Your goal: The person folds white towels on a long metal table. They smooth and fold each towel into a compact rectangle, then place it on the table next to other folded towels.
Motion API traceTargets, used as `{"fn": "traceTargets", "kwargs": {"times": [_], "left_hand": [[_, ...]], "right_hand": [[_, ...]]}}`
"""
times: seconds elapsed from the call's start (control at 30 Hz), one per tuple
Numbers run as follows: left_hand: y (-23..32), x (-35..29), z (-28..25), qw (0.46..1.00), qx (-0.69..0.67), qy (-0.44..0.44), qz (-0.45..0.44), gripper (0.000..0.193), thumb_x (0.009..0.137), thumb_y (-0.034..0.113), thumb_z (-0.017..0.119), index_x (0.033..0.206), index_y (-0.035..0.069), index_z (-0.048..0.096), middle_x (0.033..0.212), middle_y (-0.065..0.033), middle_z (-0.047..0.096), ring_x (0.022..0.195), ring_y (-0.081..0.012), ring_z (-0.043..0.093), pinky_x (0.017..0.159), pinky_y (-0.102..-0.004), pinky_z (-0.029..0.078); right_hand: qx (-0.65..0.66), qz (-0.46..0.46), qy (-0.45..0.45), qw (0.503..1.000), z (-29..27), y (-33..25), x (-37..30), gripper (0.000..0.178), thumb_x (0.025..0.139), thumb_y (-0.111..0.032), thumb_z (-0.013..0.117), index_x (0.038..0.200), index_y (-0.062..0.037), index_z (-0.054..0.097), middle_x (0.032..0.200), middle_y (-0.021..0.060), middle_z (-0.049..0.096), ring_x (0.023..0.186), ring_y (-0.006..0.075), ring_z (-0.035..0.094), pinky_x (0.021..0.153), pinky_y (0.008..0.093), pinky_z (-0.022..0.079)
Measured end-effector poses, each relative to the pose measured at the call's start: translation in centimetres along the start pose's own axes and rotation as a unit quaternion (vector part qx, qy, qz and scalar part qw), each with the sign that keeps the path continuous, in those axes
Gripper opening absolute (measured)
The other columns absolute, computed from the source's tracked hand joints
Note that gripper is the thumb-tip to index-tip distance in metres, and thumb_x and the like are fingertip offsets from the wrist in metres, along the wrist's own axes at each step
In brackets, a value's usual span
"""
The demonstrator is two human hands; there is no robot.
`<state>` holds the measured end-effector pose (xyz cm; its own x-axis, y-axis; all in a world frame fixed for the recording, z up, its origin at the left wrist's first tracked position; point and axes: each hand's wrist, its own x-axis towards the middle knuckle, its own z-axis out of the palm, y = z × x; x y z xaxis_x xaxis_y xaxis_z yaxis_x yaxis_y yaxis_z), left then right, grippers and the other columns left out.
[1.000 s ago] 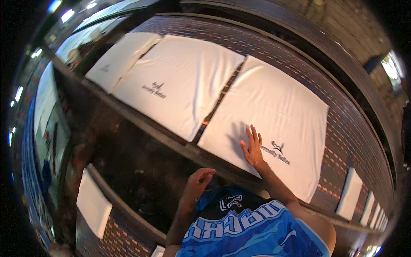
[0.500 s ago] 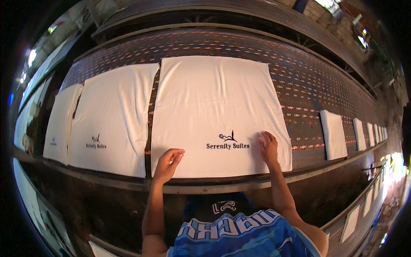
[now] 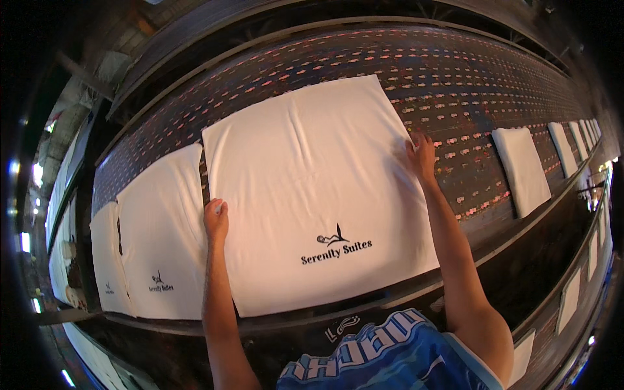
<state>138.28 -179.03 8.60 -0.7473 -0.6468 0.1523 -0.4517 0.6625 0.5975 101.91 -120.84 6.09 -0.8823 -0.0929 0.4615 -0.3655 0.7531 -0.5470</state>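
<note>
A large white towel [image 3: 312, 169] lies spread on a dark, patterned long table, with a black printed emblem and lettering near its front edge. At the towel's left edge my left hand [image 3: 216, 221] is closed, fingers curled on the cloth border. Farther back, my right hand [image 3: 422, 158] bends its fingers over the right edge, pinching the cloth there. Soft creases run across the towel between the hands. Left of it lies a second printed white towel [image 3: 162, 227], and beyond that a third one [image 3: 107, 260], partly overlapped.
On the right of the table [image 3: 455, 123] a folded white towel [image 3: 522, 170] lies apart, with several more in a row beyond it. A wooden rail [image 3: 338, 309] borders the near side. Another long table runs behind; more white cloths lie on surfaces at the far left and lower right.
Both hands have moved outward and farther back, from above the towel's front part to its left and right edges. The view has tilted and shifted.
</note>
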Motion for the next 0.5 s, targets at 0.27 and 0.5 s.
{"fn": "traceTargets", "kwargs": {"times": [0.27,0.5], "left_hand": [[-1.0,15.0,5.7,0.996,0.075,-0.036,-0.036,0.062,0.093,0.04,0.079,0.13,-0.008,0.068,0.131,-0.0283,0.07,0.124,-0.0473,0.066,0.11,-0.0518,0.051],[-5.2,22.2,6.1,0.951,0.148,0.064,-0.265,0.066,0.09,0.054,0.081,0.119,-0.005,0.073,0.122,-0.0284,0.075,0.117,-0.0429,0.072,0.102,-0.0504,0.057]], "right_hand": [[-0.011,0.123,-0.132,0.984,7.9,3.5,12.5,0.042,0.092,-0.041,0.077,0.111,-0.0035,0.074,0.101,0.023,0.077,0.097,0.0382,0.075,0.087,0.0512,0.058],[-0.077,0.151,-0.277,0.946,12.4,-0.5,17.8,0.05,0.092,-0.047,0.071,0.104,0.0014,0.077,0.109,0.0255,0.078,0.11,0.0429,0.075,0.093,0.055,0.058]]}}
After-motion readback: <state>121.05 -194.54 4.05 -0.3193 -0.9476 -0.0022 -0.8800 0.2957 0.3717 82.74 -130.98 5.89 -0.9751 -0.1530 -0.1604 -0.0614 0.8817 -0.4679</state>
